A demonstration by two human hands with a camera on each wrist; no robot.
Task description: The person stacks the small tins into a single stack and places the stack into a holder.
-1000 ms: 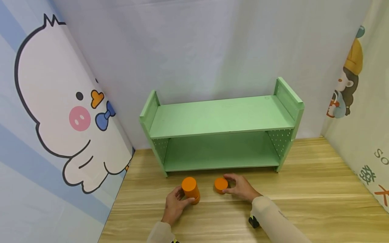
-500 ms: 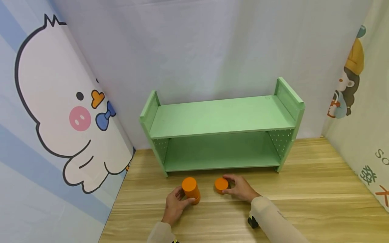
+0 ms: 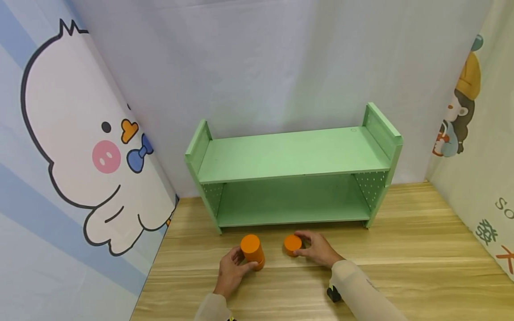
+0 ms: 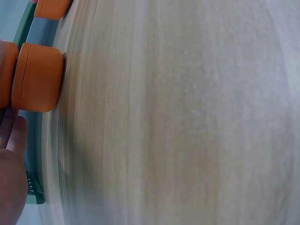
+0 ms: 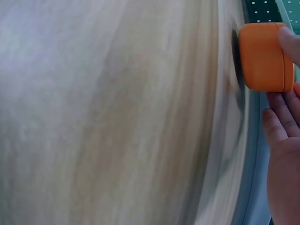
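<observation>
In front of the shelf, two small orange round canisters stand one on top of the other. My left hand (image 3: 231,271) holds the upper canister (image 3: 250,248) between thumb and fingers; the lower canister (image 4: 41,78) stands on the table, with a seam near its top. To the right, my right hand (image 3: 318,249) grips a single orange canister (image 3: 292,245) from its right side. In the right wrist view, the thumb presses near the seam of that canister (image 5: 265,57), which also stands on the table. Its far-side fingers are partly hidden.
A light green two-tier shelf (image 3: 295,154) with raised side panels stands just behind the canisters on the wood-grain table (image 3: 409,249). A pale cloth backdrop (image 3: 257,67) hangs behind it, and printed panels close off the left and right sides.
</observation>
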